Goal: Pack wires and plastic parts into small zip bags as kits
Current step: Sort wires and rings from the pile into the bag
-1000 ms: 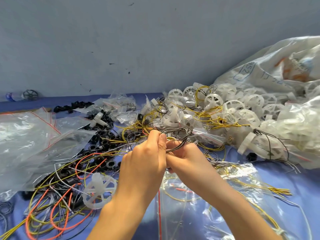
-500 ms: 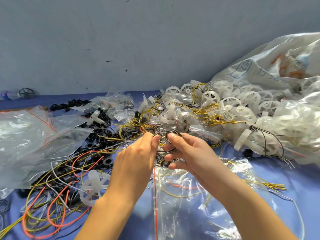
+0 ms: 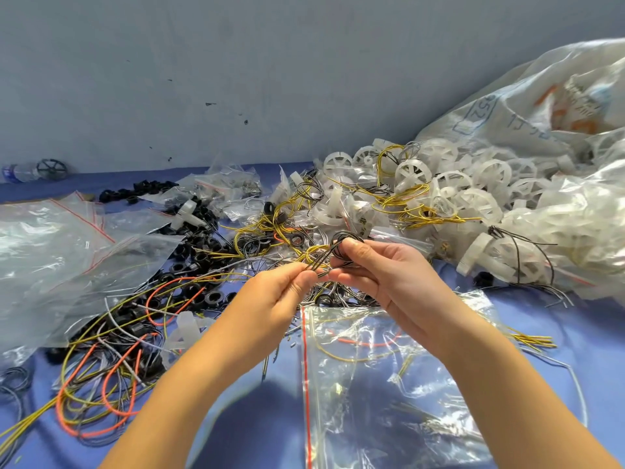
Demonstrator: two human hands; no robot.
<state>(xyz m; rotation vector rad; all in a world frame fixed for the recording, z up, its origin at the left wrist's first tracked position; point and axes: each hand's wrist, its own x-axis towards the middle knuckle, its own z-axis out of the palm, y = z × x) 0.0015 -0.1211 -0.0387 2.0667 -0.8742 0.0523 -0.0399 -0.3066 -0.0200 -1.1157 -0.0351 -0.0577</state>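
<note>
Head view, as I read it from my station.

- Left hand (image 3: 280,292): thumb and fingertips pinch the loose ends of a thin black wire bundle (image 3: 342,237). Fingers are curled and narrow.
- Right hand (image 3: 389,279): thumb and forefinger pinch the coiled part of the same bundle. The other fingers are bent beneath it.
- The bundle is held in the air between the two hands, above the clutter, with yellow strands just behind it. I cannot tell whether any of those strands are in the grip.
- A clear zip bag (image 3: 389,394) lies flat on the blue cloth (image 3: 595,336) directly below the hands, its red seal strip along the left edge. Bits of yellow and orange wire show inside it.
- Left of the hands, black rings (image 3: 199,255) are mixed with looped orange wire (image 3: 111,384) and yellow wire.
- Far left is a stack of empty zip bags (image 3: 50,262).
- Behind and to the right, a heap of white plastic wheels (image 3: 480,177) spills from a big translucent sack (image 3: 541,106).
</note>
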